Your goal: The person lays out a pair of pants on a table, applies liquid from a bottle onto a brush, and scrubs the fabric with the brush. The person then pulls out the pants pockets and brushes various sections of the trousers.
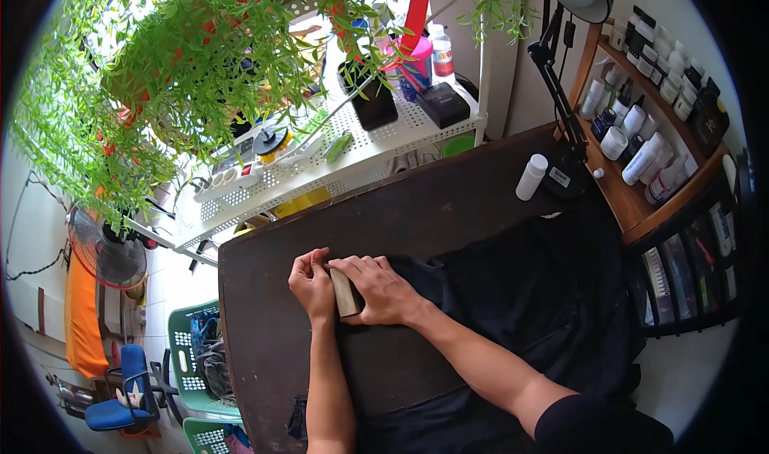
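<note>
My right hand (pixel 378 287) is wrapped over a pale wooden block (pixel 346 295), its fingers and thumb holding the block's far side and near end. Much of the block is hidden under the palm. Just left of it is my left hand (pixel 311 284), closed with the fingers curled in and the thumb against them, close against the block's left side. Whatever those fingers may pinch is too small or hidden to make out. Black cloth (pixel 513 294) lies spread on the dark table (pixel 280 358), under and beside my right forearm.
A white bottle (pixel 531 177) and a black desk lamp (pixel 565 178) stand at the back right. A wooden rack (pixel 633 202) holds several small bottles. Behind the table is a white perforated shelf (pixel 264 194) with leafy plants above. Green baskets (pixel 183 362) and a blue chair (pixel 120 410) are at left.
</note>
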### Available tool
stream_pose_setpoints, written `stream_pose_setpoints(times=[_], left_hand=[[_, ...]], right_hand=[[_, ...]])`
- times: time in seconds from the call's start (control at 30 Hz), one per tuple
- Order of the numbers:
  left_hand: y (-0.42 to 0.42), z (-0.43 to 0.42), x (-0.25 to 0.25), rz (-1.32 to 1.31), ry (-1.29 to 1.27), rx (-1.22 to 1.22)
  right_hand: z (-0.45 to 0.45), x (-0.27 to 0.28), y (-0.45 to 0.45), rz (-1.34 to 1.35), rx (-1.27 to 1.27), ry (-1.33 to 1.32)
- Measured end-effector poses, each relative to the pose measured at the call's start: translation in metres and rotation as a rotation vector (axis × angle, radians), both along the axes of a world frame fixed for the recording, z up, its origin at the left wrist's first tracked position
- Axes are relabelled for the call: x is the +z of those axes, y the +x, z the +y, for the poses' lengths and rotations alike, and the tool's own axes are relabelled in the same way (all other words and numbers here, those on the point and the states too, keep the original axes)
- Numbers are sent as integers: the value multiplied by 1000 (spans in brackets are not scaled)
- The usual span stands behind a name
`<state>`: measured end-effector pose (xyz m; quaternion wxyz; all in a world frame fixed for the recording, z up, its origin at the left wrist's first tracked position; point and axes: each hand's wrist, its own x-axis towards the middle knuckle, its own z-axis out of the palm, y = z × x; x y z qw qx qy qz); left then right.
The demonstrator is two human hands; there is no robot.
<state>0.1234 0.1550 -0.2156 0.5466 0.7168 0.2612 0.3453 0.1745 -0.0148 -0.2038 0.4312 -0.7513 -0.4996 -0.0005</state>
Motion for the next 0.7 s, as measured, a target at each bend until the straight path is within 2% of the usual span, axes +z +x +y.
stream_pose_setpoints(times=[0.1,0.27,0.43,0.6,0.7], left_hand=[[1,1,0,-5,-6,7],[2,-2,4,-33,34,19],[1,-3,4,-70,-79,-5],[2,7,-11,-127,47,-2],[-3,7,-7,-10,-11,5]], right_hand=[[-2,3,4,4,64,-13],[5,-2,-1,-17,-46,-6],[0,1,2,-52,52,-18],[7,-5,-2,-66,-37,-29],[7,-6,-3,-66,-38,-31]])
